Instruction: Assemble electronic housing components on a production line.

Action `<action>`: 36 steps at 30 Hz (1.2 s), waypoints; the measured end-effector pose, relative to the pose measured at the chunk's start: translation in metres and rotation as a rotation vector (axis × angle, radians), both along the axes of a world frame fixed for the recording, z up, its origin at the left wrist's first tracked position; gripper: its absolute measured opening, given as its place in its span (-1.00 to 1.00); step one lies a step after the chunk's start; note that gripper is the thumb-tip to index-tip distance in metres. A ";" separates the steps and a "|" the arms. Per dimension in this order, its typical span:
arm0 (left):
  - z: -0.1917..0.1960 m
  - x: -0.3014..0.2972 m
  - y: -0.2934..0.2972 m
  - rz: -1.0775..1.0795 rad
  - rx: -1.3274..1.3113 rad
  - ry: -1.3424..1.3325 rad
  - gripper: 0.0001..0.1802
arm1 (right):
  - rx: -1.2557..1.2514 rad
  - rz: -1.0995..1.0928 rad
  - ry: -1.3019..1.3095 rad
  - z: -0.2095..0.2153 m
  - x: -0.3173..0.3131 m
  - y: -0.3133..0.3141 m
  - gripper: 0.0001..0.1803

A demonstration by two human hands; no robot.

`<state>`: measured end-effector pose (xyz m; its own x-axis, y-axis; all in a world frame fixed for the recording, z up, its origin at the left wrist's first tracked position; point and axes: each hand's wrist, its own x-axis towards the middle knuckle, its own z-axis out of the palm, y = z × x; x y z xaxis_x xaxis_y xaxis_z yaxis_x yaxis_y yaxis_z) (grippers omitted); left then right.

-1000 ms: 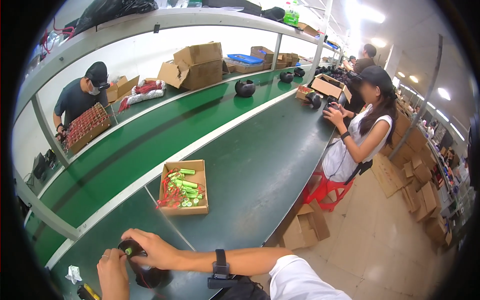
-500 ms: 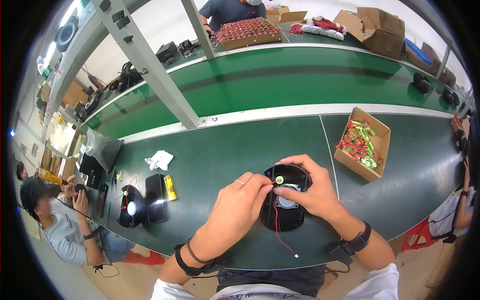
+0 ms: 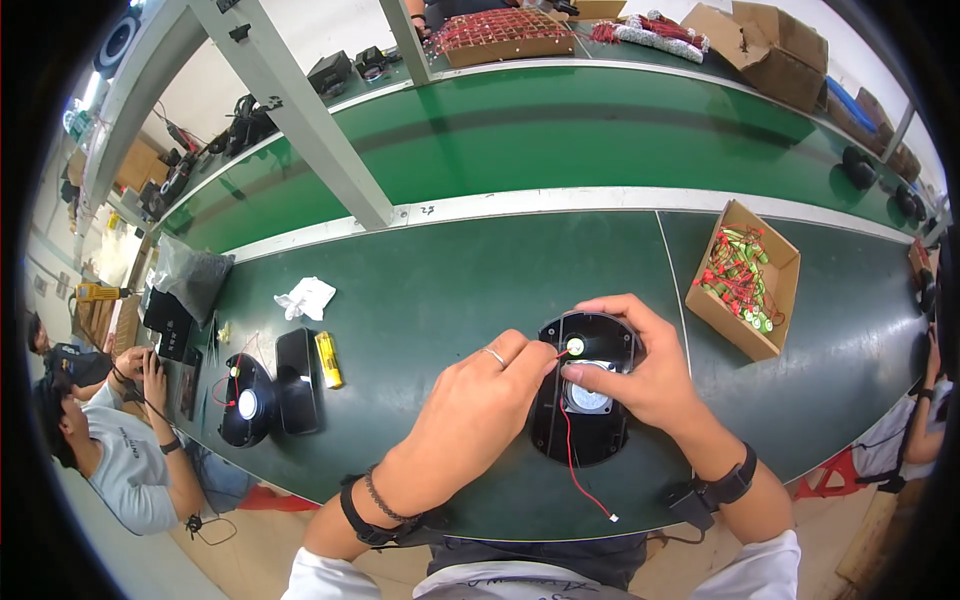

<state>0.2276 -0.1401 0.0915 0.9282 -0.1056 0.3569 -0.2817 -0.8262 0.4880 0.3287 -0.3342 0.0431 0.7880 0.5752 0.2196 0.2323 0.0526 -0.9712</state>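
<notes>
Housing (image 3: 590, 432) on near side of bench (image 3: 450, 270), clamped at right edge in right hand (image 3: 655, 370); red lead (image 3: 564, 352) pinched between fingertips of left hand (image 3: 475, 395). Looks light, stiff, fragile at lead; hold by rim.

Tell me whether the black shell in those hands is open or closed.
Open: the black shell shows its inside, with a silvery round part, a cell's end and red wire visible.

A green conveyor belt (image 3: 560, 150) and workbench (image 3: 480, 275) show an assembly workshop.
</notes>
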 end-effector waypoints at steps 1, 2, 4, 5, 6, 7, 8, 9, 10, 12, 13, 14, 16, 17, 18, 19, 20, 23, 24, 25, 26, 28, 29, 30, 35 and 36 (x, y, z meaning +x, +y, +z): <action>-0.002 -0.001 0.000 -0.006 0.027 -0.019 -0.83 | 0.013 0.004 0.019 0.000 0.000 0.000 -0.40; -0.004 -0.001 0.000 -0.006 0.023 -0.017 -0.83 | 0.026 0.008 0.037 -0.001 0.000 0.000 -0.40; -0.010 0.000 0.001 -0.007 0.102 -0.033 -0.77 | 0.020 0.004 0.049 0.000 0.001 0.000 -0.40; -0.012 0.000 0.000 -0.006 0.101 -0.033 -0.77 | 0.017 0.001 0.058 0.001 0.001 0.000 -0.40; -0.015 -0.001 -0.001 -0.010 0.165 -0.052 -0.71 | 0.015 0.002 0.058 0.000 0.001 0.001 -0.40; -0.017 -0.001 -0.003 -0.015 0.230 -0.073 -0.65 | 0.021 -0.003 0.068 0.000 0.001 0.001 -0.41; -0.019 -0.002 -0.003 -0.013 0.229 -0.076 -0.65 | 0.026 -0.007 0.077 0.000 0.001 0.001 -0.42; -0.021 -0.002 -0.004 0.007 0.230 -0.091 -0.66 | 0.026 -0.005 0.074 0.000 0.002 0.001 -0.42; -0.023 -0.002 -0.004 0.025 0.229 -0.107 -0.67 | 0.046 -0.011 0.112 -0.001 0.002 0.001 -0.46; -0.026 -0.003 -0.006 0.007 0.228 -0.114 -0.62 | 0.066 -0.016 0.147 0.001 0.001 0.001 -0.49; -0.028 -0.004 -0.004 -0.011 0.226 -0.116 -0.57 | 0.031 -0.051 0.167 0.003 -0.001 0.004 -0.53; -0.030 -0.005 -0.002 -0.008 0.226 -0.118 -0.57 | -0.004 -0.087 0.188 0.004 -0.003 0.006 -0.57; -0.033 -0.005 0.000 -0.039 0.149 -0.118 -0.64 | 0.014 -0.098 0.180 0.002 -0.005 0.008 -0.59; -0.034 -0.004 -0.003 -0.038 0.152 -0.120 -0.64 | 0.032 -0.111 0.173 0.002 -0.005 0.007 -0.60; -0.034 -0.001 -0.007 -0.024 0.060 -0.170 -0.72 | 0.036 -0.110 0.171 0.002 -0.005 0.006 -0.60; -0.036 0.000 -0.008 -0.011 -0.032 -0.218 -0.81 | 0.055 -0.112 0.190 0.002 -0.004 0.004 -0.60; -0.037 0.001 -0.007 -0.011 -0.028 -0.218 -0.81 | 0.075 -0.115 0.208 0.001 -0.003 0.003 -0.59; -0.040 0.001 -0.004 0.001 -0.198 -0.167 -0.70 | 0.141 -0.092 0.185 0.003 -0.005 0.001 -0.57; -0.039 0.002 -0.004 0.023 -0.336 -0.110 -0.61 | 0.142 -0.092 0.184 0.003 -0.006 0.000 -0.57; -0.039 0.002 -0.003 0.047 -0.472 -0.053 -0.51 | 0.148 -0.072 0.199 0.002 -0.007 0.001 -0.57; -0.039 0.002 -0.001 -0.006 -0.620 0.156 -0.35 | 0.153 -0.051 0.214 0.002 -0.007 0.001 -0.57; -0.040 0.006 -0.006 -0.127 -0.890 0.269 -0.32 | 0.168 -0.041 0.185 0.001 -0.007 0.000 -0.56; -0.040 0.007 -0.008 -0.253 -1.159 0.383 -0.28 | 0.181 -0.035 0.156 0.000 -0.008 0.000 -0.56; -0.043 0.007 -0.006 -0.326 -1.156 0.467 -0.16 | 0.182 -0.033 0.157 0.000 -0.009 0.000 -0.56; -0.038 0.011 -0.005 -0.476 -1.032 0.445 -0.09 | 0.308 0.089 0.227 0.008 -0.013 0.002 -0.56; -0.036 0.009 -0.006 -0.469 -1.036 0.415 -0.09 | 0.269 0.112 0.231 0.009 -0.014 0.001 -0.43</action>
